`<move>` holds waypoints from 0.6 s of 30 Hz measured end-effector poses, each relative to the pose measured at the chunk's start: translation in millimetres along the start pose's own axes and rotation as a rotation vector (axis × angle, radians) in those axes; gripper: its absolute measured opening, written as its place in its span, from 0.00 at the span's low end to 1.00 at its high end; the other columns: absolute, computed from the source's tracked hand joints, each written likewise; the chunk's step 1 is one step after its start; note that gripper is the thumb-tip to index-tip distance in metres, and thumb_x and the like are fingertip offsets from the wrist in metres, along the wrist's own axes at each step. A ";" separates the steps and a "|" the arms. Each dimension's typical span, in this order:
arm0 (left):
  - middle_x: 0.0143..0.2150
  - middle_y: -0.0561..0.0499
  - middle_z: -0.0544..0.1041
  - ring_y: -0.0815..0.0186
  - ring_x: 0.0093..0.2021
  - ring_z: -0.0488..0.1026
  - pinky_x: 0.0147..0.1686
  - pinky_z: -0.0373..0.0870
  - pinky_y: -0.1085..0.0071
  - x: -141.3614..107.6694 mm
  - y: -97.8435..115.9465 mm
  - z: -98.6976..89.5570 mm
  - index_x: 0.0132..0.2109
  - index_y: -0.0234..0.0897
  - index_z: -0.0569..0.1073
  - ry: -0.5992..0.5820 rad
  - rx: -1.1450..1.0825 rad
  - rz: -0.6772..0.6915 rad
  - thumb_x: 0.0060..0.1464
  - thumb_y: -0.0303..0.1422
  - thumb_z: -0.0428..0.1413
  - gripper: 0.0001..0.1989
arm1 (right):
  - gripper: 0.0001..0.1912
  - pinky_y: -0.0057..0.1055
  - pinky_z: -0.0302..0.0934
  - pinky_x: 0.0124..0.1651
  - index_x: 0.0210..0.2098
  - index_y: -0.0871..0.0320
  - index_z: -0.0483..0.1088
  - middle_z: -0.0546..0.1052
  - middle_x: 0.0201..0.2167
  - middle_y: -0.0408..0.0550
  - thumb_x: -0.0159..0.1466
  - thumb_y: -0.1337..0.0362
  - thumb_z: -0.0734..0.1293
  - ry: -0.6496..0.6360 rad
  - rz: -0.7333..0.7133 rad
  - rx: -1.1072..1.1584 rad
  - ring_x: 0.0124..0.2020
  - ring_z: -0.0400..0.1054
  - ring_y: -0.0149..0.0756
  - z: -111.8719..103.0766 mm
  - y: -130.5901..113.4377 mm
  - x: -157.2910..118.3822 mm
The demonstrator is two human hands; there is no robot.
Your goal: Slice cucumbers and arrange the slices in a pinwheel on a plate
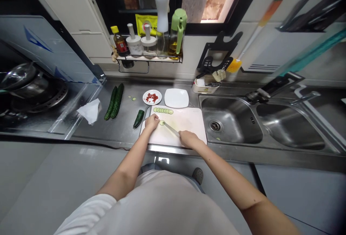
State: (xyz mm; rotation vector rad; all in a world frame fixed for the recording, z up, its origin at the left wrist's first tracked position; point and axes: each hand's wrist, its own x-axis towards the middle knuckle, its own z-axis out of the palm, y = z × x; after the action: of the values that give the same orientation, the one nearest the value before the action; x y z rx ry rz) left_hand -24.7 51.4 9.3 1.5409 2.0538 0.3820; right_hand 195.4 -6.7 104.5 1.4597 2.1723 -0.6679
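Observation:
My right hand point(189, 140) is wrapped round the handle of a knife point(172, 130), whose blade slants up and left over the white cutting board point(193, 119). By the blade's tip lies a round cucumber slice point(162, 122), flat on the board. Just left of that slice is my left hand point(152, 122), its fingers bent and drawn together; whether anything sits between them is too small to make out. Overlapping cucumber slices point(163, 110) form a row along the board's far edge. A cut piece of cucumber point(138, 118) rests on the counter left of the board.
Behind the board stand a plate of chopped red pieces point(151, 97) and a white square plate point(176, 98). Two whole cucumbers point(114, 101) and a crumpled white cloth or paper point(90, 111) lie left. A double sink point(229, 119) is right; a pot point(28, 81) sits far left.

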 end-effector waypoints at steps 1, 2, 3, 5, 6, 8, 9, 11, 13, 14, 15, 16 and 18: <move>0.37 0.52 0.77 0.64 0.41 0.72 0.41 0.64 0.71 -1.4 -0.2 0.6 0.41 0.42 0.73 -0.001 0.007 0.021 0.54 0.34 0.55 0.07 | 0.17 0.33 0.61 0.40 0.50 0.63 0.69 0.75 0.45 0.63 0.66 0.69 0.55 -0.001 0.004 0.015 0.46 0.72 0.45 1.7 2.0 -2.2; 0.37 0.51 0.77 0.63 0.42 0.72 0.42 0.64 0.71 -3.2 -0.4 1.4 0.41 0.41 0.73 -0.003 0.016 0.046 0.55 0.33 0.54 0.07 | 0.17 0.32 0.60 0.39 0.49 0.63 0.70 0.76 0.45 0.62 0.66 0.68 0.55 0.000 0.008 0.032 0.44 0.72 0.45 3.6 4.2 -4.3; 0.38 0.50 0.77 0.63 0.42 0.72 0.43 0.63 0.70 -5.3 -0.7 2.2 0.43 0.41 0.73 -0.004 0.027 0.073 0.55 0.33 0.54 0.08 | 0.16 0.31 0.59 0.38 0.48 0.62 0.70 0.76 0.44 0.62 0.66 0.68 0.55 0.002 0.012 0.049 0.43 0.72 0.44 5.7 6.8 -6.4; 0.40 0.48 0.76 0.61 0.44 0.70 0.46 0.63 0.69 -10.0 -1.0 3.8 0.45 0.40 0.73 0.003 0.058 0.119 0.55 0.35 0.55 0.11 | 0.15 0.29 0.57 0.36 0.46 0.62 0.70 0.76 0.43 0.60 0.66 0.66 0.55 0.018 0.015 0.086 0.41 0.72 0.42 10.9 12.8 -10.0; 0.41 0.47 0.75 0.60 0.45 0.70 0.47 0.63 0.68 -12.4 -0.9 4.6 0.47 0.40 0.72 0.010 0.076 0.133 0.54 0.36 0.55 0.13 | 0.14 0.28 0.56 0.35 0.45 0.62 0.71 0.76 0.42 0.59 0.66 0.65 0.56 0.033 0.016 0.108 0.41 0.72 0.41 14.1 16.2 -11.3; 0.44 0.46 0.74 0.58 0.48 0.69 0.49 0.62 0.66 -16.6 -0.1 6.0 0.48 0.40 0.72 0.023 0.109 0.144 0.53 0.37 0.56 0.14 | 0.14 0.27 0.54 0.34 0.43 0.61 0.71 0.76 0.42 0.57 0.66 0.64 0.56 0.079 0.026 0.167 0.39 0.71 0.38 21.2 23.3 -13.3; 0.44 0.45 0.73 0.57 0.49 0.68 0.50 0.61 0.66 -18.1 0.6 6.5 0.47 0.40 0.72 0.026 0.121 0.146 0.54 0.37 0.56 0.14 | 0.14 0.26 0.53 0.34 0.42 0.61 0.70 0.76 0.41 0.56 0.67 0.63 0.56 0.110 0.035 0.201 0.39 0.70 0.37 25.0 26.7 -14.0; 0.44 0.45 0.73 0.57 0.49 0.68 0.51 0.61 0.65 -20.1 2.5 7.2 0.47 0.41 0.72 0.026 0.135 0.154 0.54 0.37 0.55 0.13 | 0.14 0.26 0.52 0.35 0.42 0.61 0.70 0.77 0.40 0.55 0.68 0.62 0.55 0.176 0.068 0.258 0.39 0.70 0.36 32.9 31.9 -15.1; 0.44 0.45 0.72 0.57 0.49 0.68 0.51 0.61 0.65 -21.1 4.8 7.5 0.45 0.40 0.73 0.029 0.138 0.161 0.55 0.37 0.55 0.12 | 0.15 0.25 0.52 0.36 0.42 0.61 0.69 0.77 0.39 0.54 0.68 0.62 0.54 0.225 0.107 0.308 0.39 0.69 0.36 40.6 34.6 -15.9; 0.44 0.45 0.72 0.57 0.48 0.68 0.50 0.62 0.65 -21.3 6.0 7.5 0.45 0.40 0.73 0.032 0.137 0.162 0.55 0.37 0.54 0.11 | 0.15 0.25 0.51 0.36 0.42 0.61 0.69 0.77 0.38 0.53 0.68 0.62 0.54 0.241 0.121 0.329 0.39 0.69 0.35 44.2 34.9 -16.2; 0.44 0.45 0.72 0.57 0.48 0.68 0.49 0.62 0.65 -21.5 7.3 7.3 0.44 0.40 0.73 0.034 0.135 0.159 0.55 0.36 0.54 0.10 | 0.15 0.24 0.51 0.36 0.42 0.60 0.69 0.77 0.37 0.52 0.68 0.61 0.54 0.252 0.130 0.349 0.39 0.69 0.35 47.5 34.8 -16.6; 0.44 0.45 0.72 0.58 0.48 0.69 0.48 0.63 0.66 -21.6 8.7 7.0 0.43 0.40 0.73 0.037 0.131 0.153 0.55 0.36 0.54 0.09 | 0.15 0.24 0.51 0.36 0.42 0.60 0.69 0.77 0.37 0.52 0.68 0.61 0.54 0.259 0.132 0.367 0.39 0.69 0.35 50.4 34.3 -16.9; 0.44 0.45 0.73 0.59 0.47 0.69 0.46 0.63 0.67 -21.7 11.7 5.8 0.40 0.40 0.73 0.038 0.117 0.140 0.54 0.35 0.55 0.07 | 0.14 0.24 0.50 0.36 0.42 0.60 0.69 0.77 0.36 0.51 0.69 0.61 0.55 0.261 0.128 0.393 0.38 0.68 0.35 54.6 32.8 -17.4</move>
State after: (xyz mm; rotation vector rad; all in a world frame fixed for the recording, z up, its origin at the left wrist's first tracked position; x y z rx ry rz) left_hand -7.7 33.9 16.1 1.7661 2.0351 0.3513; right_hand 236.9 -41.8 67.1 1.9662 2.1962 -0.9431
